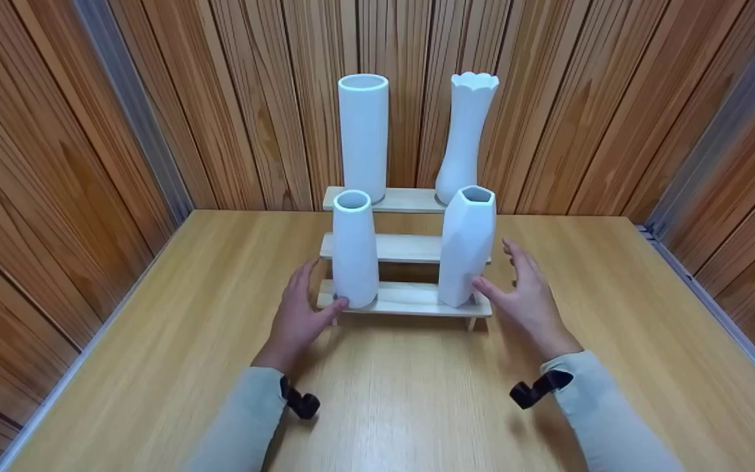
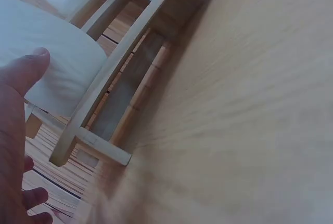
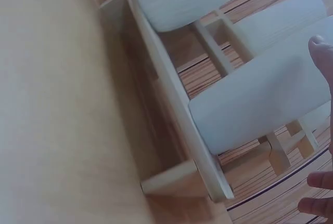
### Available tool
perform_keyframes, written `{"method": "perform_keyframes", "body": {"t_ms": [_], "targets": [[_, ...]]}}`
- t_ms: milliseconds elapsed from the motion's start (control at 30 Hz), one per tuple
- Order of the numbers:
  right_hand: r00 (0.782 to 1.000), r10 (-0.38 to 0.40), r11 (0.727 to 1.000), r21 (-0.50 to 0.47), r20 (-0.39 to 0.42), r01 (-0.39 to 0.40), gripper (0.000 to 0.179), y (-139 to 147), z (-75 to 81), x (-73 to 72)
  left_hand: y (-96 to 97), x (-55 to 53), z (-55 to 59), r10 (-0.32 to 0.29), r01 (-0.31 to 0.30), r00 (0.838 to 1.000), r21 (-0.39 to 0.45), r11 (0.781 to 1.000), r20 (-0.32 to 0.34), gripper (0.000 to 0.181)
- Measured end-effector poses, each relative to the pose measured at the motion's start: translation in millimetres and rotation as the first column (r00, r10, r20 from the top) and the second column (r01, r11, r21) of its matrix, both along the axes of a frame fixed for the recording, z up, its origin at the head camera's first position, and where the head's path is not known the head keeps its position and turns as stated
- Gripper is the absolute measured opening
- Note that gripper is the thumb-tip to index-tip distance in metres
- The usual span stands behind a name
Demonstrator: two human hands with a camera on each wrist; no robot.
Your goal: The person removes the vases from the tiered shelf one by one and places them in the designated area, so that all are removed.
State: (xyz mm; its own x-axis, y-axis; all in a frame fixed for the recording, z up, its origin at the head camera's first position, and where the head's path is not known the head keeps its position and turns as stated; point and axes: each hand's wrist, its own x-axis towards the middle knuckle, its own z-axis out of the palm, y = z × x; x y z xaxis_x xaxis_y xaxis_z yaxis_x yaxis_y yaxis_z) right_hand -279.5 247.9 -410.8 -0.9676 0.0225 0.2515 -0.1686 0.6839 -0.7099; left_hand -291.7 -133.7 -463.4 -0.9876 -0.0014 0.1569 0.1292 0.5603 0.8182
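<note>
A three-tier pale wooden stand [image 1: 410, 248] holds white vases. On its lowest step are a tapered round vase [image 1: 354, 252] at the left and a faceted vase [image 1: 466, 249] at the right. My left hand [image 1: 295, 320] is beside the tapered vase, fingers spread and thumb in front of its base. To the right of the faceted vase is my right hand [image 1: 533, 305], its thumb close to the vase's side and its fingers apart. Whether either thumb touches is hard to tell. Neither hand curls round a vase.
A straight cylindrical vase [image 1: 364, 137] and a fluted vase with a scalloped rim [image 1: 466, 141] stand on the top step. The stand is on a light wooden table [image 1: 390, 393], with wood-panelled walls [image 1: 253, 98] behind and at both sides. Each wrist wears a black camera strap.
</note>
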Motion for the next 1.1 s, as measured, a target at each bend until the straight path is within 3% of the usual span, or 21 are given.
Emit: {"method": "perform_keyframes", "body": {"t_ms": [167,333,667,867,1100], "targets": [[0.996,0.010,0.986,-0.164,-0.088,-0.024,0.095,-7.5,-5.3,-1.2,3.4,-0.3,-4.7,-0.009,0.006,1.000,0.112,0.994,0.019,0.109],[0.991,0.010,0.967,-0.251,-0.133,-0.043,0.091,-13.6,-7.4,-1.9,5.5,-0.9,-9.3,-0.039,0.033,0.999,0.213,0.977,0.024,0.106],[0.992,0.025,0.919,-0.388,-0.127,-0.072,0.093,-23.6,-4.6,-2.4,11.9,-2.2,-21.3,-0.085,0.066,0.996,0.368,0.927,0.035,0.101],[0.994,0.045,0.890,-0.448,-0.095,-0.083,0.094,-28.9,-3.1,-4.9,15.8,-3.2,-24.7,-0.121,0.101,0.992,0.412,0.906,0.023,0.095],[0.998,0.052,0.887,-0.458,-0.040,-0.065,0.104,-34.9,-5.8,-7.5,11.4,-5.5,-26.3,-0.112,0.071,0.990,0.392,0.917,0.081,0.097]]}}
